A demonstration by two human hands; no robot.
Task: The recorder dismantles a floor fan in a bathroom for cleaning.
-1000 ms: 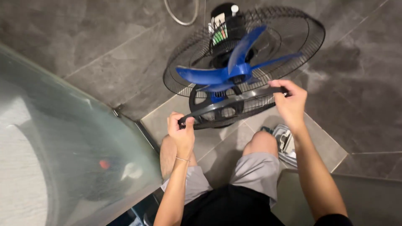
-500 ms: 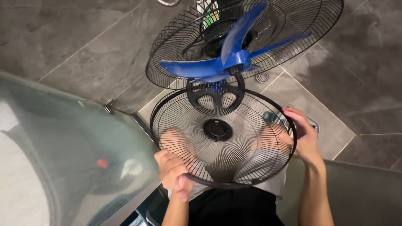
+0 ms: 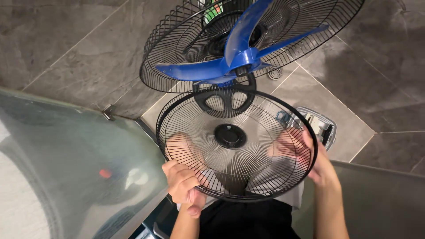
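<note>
Since the earlier frames, the front fan guard (image 3: 234, 146) has come off the fan and swung down toward me, so I now see its round wire face nearly flat-on, held above my lap, where half a second ago it sat a little lower and a second ago it was edge-on against the fan. I have my left hand (image 3: 182, 182) curled tight around the lower left of the black rim, fingers wrapped over the wires, thumb underneath. My right hand (image 3: 312, 158) grips the rim on the right side, fingers spread behind the wires and the palm pressed to the outer ring. A solid black round cap (image 3: 229, 135) sits at the centre of the guard, with thin wires running out from it to the rim. Through the wires I can make out my knees and grey shorts (image 3: 270, 179). Just above the guard, the blue fan blades (image 3: 239, 57) stand bare in front of the black rear guard (image 3: 177, 48), and the black fan base (image 3: 225, 102) with its round cut-outs shows behind the top of the guard I hold. Grey stone floor tiles (image 3: 79, 48) lie all around; a small round floor drain (image 3: 275, 73) sits beyond the fan. A curved glass panel (image 3: 66, 168) fills the left side, and a grey sandal (image 3: 319, 126) peeks out past my right hand.
</note>
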